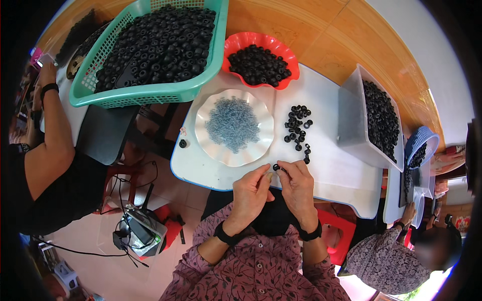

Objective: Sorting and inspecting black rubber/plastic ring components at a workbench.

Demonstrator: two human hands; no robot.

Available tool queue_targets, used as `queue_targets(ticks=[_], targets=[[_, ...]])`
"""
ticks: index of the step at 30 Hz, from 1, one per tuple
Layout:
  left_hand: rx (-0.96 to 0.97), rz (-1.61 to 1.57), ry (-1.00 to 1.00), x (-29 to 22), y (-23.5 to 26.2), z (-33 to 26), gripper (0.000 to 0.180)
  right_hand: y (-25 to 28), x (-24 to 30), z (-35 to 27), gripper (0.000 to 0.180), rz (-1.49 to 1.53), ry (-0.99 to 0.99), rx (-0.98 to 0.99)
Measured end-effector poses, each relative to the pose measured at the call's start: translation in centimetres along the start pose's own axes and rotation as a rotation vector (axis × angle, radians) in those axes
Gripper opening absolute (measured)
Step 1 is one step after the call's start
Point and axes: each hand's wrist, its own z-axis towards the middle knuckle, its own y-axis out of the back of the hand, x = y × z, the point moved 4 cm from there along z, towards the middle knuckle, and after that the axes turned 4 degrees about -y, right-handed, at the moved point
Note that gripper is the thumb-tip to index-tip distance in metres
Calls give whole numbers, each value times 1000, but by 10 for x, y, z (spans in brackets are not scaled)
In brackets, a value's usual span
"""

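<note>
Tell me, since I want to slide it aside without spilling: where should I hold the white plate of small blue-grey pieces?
Probably by the white plate's bare scalloped rim on the near edge, coming from the person's side with fingers under the lip. The blue-grey pieces are heaped in the middle, leaving the rim bare, and the red bowl crowds the far side.

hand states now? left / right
Left hand: fingers pinched closed, apparently on something small and pale; cannot tell what.
Right hand: closed on a small black ring part held at its fingertips.
</note>
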Motion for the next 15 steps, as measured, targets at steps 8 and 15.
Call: queue_targets(ticks=[8, 15], targets=[[8, 91, -39, -3, 0, 5, 26, -4, 4, 1, 15, -78, 33, 40], [-4, -273, 43, 5, 6, 1, 22, -4, 17, 2, 15, 238, -23, 207]])
